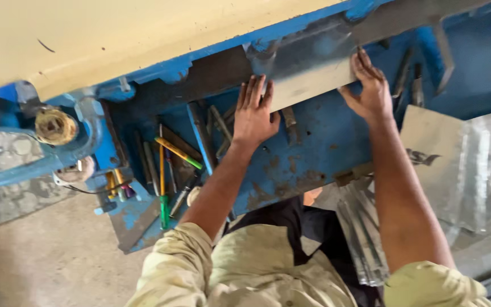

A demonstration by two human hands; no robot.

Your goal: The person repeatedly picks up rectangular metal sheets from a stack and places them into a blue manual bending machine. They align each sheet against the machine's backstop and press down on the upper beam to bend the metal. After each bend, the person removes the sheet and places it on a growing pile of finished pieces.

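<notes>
Both hands press a metal sheet (308,85) against a blue machine bed (313,142).
Left hand (254,113) and right hand (370,91) lie flat, fingers spread, gripping nothing; fingertips beside the sheet's edge risk cuts or pinching should it slip.

Soft even daylight, slight motion blur throughout, glare on right-hand metal sheets (473,170)

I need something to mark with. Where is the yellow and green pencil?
In the head view, the pencil lies slanted in the blue machine's tool tray, left of the left hand, among metal bars.
</notes>
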